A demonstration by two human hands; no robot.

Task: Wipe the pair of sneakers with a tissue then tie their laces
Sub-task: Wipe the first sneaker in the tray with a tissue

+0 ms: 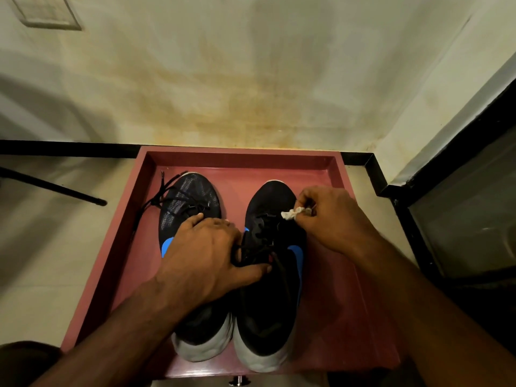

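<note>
Two black sneakers with blue side marks and white heels stand side by side, toes away from me, in a reddish tray [339,169]. The left sneaker [190,199] has loose black laces trailing over the tray's left rim. My left hand [206,255] lies across both shoes, its thumb hooked at the collar of the right sneaker [268,303] and its fingers over the tongue area. My right hand [332,219] pinches a small crumpled white tissue [293,213] against the right sneaker's upper, just above its laces.
The tray sits on a pale floor against a stained cream wall with a black skirting strip [69,149]. A thin black rod [55,188] lies on the floor to the left. A dark framed panel [460,219] stands at the right.
</note>
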